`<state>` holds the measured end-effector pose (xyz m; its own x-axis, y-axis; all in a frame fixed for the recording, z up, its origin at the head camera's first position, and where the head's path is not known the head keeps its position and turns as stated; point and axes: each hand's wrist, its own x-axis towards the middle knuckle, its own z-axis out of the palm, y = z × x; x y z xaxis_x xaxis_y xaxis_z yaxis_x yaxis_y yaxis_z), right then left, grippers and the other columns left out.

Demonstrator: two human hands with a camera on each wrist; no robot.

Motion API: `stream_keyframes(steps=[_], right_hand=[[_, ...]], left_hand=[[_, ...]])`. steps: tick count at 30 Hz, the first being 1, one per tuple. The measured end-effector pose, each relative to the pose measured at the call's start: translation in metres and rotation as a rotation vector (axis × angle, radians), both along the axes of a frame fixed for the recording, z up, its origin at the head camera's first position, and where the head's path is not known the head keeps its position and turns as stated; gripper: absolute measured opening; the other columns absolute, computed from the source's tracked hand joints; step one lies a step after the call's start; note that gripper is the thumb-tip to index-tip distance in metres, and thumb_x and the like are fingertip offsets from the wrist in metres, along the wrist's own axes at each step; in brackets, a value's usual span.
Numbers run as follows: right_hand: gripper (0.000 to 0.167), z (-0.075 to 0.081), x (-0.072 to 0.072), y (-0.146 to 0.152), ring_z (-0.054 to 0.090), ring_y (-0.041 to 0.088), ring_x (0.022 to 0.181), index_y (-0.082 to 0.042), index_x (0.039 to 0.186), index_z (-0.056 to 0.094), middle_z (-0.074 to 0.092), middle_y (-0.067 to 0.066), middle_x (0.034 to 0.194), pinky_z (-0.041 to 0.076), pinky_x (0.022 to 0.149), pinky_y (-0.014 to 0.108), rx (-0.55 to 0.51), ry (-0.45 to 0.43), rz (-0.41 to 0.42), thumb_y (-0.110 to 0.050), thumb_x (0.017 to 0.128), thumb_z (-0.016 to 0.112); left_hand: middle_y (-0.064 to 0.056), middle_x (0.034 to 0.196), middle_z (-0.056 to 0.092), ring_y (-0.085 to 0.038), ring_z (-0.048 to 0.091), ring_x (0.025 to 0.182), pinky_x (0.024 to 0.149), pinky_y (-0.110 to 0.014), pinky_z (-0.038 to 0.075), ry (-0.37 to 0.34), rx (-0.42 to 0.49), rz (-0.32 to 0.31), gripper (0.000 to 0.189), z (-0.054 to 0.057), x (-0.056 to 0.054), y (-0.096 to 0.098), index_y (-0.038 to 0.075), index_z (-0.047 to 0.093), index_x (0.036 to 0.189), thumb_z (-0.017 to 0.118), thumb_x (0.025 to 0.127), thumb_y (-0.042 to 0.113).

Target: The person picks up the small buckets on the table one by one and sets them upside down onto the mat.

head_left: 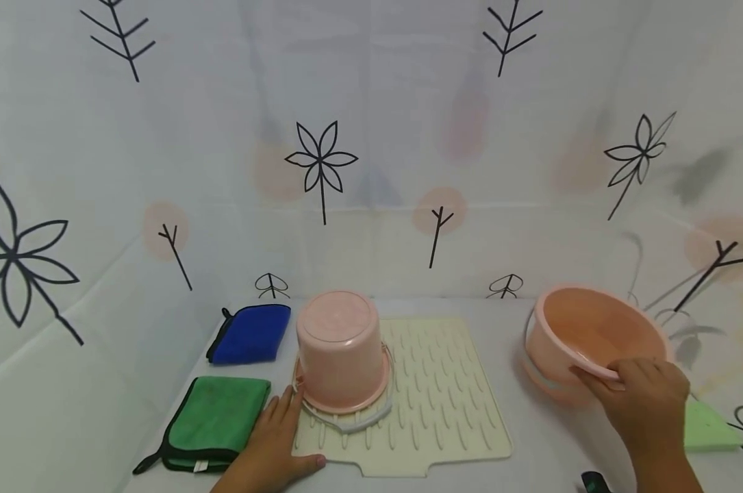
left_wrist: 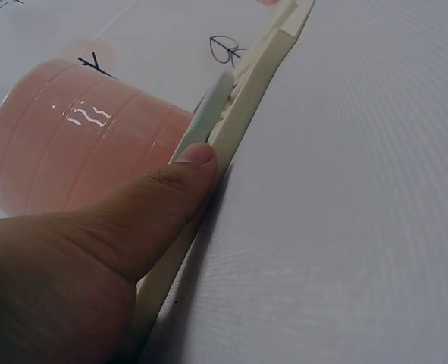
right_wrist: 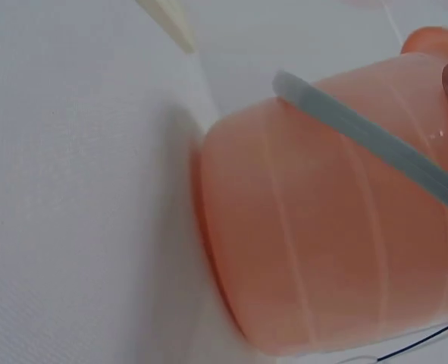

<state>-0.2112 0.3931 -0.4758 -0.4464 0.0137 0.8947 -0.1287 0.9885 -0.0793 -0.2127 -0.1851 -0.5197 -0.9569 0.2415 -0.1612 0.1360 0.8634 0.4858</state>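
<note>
A small pink bucket stands upside down on a cream ridged mat, its pale handle lying around the rim. My left hand rests at the mat's left edge with fingers extended, fingertips right at this bucket's rim. In the left wrist view, the thumb lies against the mat's edge beside the handle. On the right, my right hand grips the near rim of a larger pink bucket. That bucket is upright, tilted toward me, its grey handle hanging down along its side.
Left of the mat lie a folded blue cloth and a folded green cloth, both with black edging. A light green item sits behind the right wrist. A dark object pokes in at the bottom edge. A patterned sheet hangs behind.
</note>
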Motion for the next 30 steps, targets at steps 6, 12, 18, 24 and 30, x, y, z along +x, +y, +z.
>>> stream_keyframes(steps=[6, 12, 18, 24, 30], right_hand=[[0.098, 0.001, 0.007, -0.002, 0.041, 0.029, 0.054, 0.001, 0.061, 0.052, 0.037, 0.007, 0.050, 0.024, 0.063, 0.041, 0.014, 0.008, -0.065, -0.094, 0.084, 0.040], [0.096, 0.006, 0.011, -0.009, 0.039, 0.028, 0.053, 0.001, 0.061, 0.050, 0.037, 0.007, 0.051, 0.022, 0.063, 0.039, 0.001, 0.009, -0.055, -0.092, 0.086, 0.041], [0.091, 0.009, 0.013, -0.014, 0.034, 0.023, 0.052, -0.003, 0.060, 0.043, 0.034, 0.005, 0.052, 0.019, 0.062, 0.035, 0.017, -0.009, -0.051, -0.090, 0.089, 0.040], [0.088, 0.012, 0.013, -0.016, 0.035, 0.025, 0.051, -0.004, 0.060, 0.039, 0.035, 0.008, 0.053, 0.021, 0.060, 0.036, 0.033, -0.023, -0.059, -0.086, 0.093, 0.040], [0.087, 0.014, 0.013, -0.024, 0.033, 0.026, 0.048, -0.005, 0.058, 0.036, 0.033, 0.008, 0.052, 0.021, 0.057, 0.040, -0.038, 0.064, -0.029, -0.085, 0.091, 0.047]], left_hand=[[-0.028, 0.172, 0.016, -0.059, 0.012, 0.155, 0.121, -0.075, 0.013, 0.002, 0.015, -0.019, 0.135, 0.000, 0.000, -0.001, 0.010, 0.012, 0.169, 0.079, 0.073, 0.076], [-0.026, 0.172, 0.016, -0.058, 0.013, 0.155, 0.122, -0.074, 0.013, -0.005, -0.008, -0.008, 0.137, -0.002, -0.002, -0.001, 0.013, 0.010, 0.170, 0.080, 0.071, 0.078], [-0.026, 0.172, 0.016, -0.057, 0.013, 0.155, 0.122, -0.074, 0.013, -0.014, -0.005, -0.001, 0.137, -0.004, -0.002, -0.001, 0.013, 0.010, 0.170, 0.081, 0.071, 0.077], [-0.027, 0.172, 0.015, -0.057, 0.013, 0.155, 0.122, -0.074, 0.013, 0.003, 0.002, -0.015, 0.135, -0.004, -0.001, -0.001, 0.011, 0.011, 0.169, 0.080, 0.073, 0.076], [-0.026, 0.172, 0.014, -0.057, 0.013, 0.155, 0.122, -0.074, 0.014, -0.001, -0.003, -0.013, 0.135, -0.003, -0.001, -0.002, 0.011, 0.011, 0.169, 0.080, 0.073, 0.076]])
